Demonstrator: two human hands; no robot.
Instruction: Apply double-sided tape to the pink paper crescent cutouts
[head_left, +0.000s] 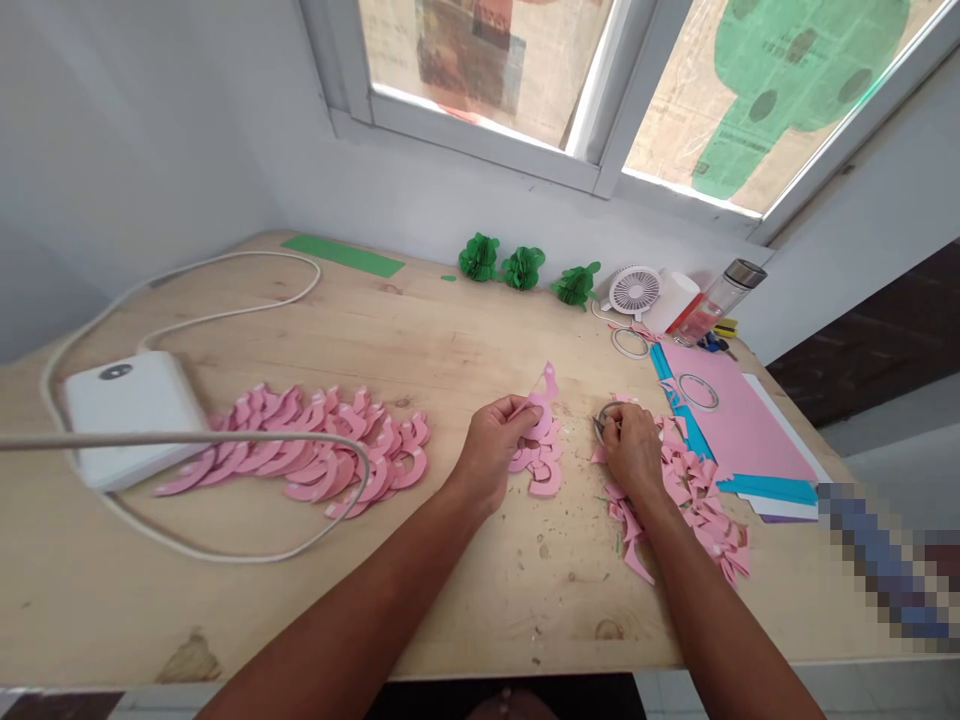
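Near the middle of the wooden table [442, 340], my left hand [495, 445] pinches a curved pink paper piece [550, 385] between thumb and fingers. More pink cutouts [546, 475] lie just beside and beneath it. My right hand [631, 445] is closed around a small grey object at its fingertips, too hidden to name, above the left edge of a heap of pink paper scraps [701, 500]. To the left of both hands, many curved pink pieces [330, 450] lie overlapped in a wide pile.
A white device [135, 410] with a looping cable sits at the left. Green paper flowers [480, 258], a small fan [634, 291] and a bottle [716, 305] stand along the back. Pink sheets [742, 410] and a tape ring [698, 392] lie at the right.
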